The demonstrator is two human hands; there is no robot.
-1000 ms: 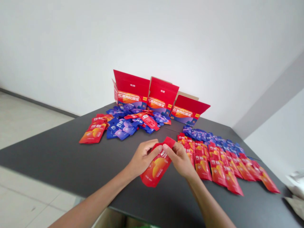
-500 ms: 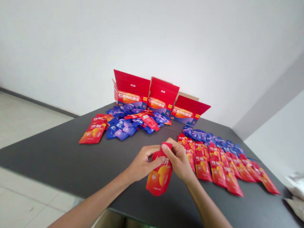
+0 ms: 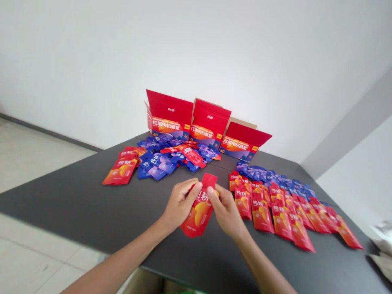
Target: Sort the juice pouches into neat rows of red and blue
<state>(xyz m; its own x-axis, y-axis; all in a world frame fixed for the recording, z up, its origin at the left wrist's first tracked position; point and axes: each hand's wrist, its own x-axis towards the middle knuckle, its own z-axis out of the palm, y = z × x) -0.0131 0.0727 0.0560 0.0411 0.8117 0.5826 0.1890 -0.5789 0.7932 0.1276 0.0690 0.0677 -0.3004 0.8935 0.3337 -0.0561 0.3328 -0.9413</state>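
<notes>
Between my hands, above the table's near side, is a red pouch (image 3: 199, 212) with orange fruit and white lettering printed on it. My left hand (image 3: 181, 204) grips its left edge, thumb on the front. On the opposite edge, my right hand (image 3: 226, 207) pinches it near the neck, thumb also in front. The pouch's narrow top sticks up between the two thumbs, and its wider bottom hangs tilted toward the lower left. Fingers behind the pouch are hidden. To the right lie rows of red pouches (image 3: 261, 215), with a row of blue pouches (image 3: 260, 173) behind them.
Three red and blue cartons (image 3: 173, 118) with raised flaps stand at the back of the dark table (image 3: 76, 200). Before them lies a heap of mixed blue and red pouches (image 3: 159, 165). A few red pouches (image 3: 121, 169) overlap at the left. A white wall rises behind.
Both hands have shifted their grip on the pouch. My left thumb moved from its front middle up to the left edge; the right slid down from the top, exposing the neck. The pouch moved slightly up-left.
</notes>
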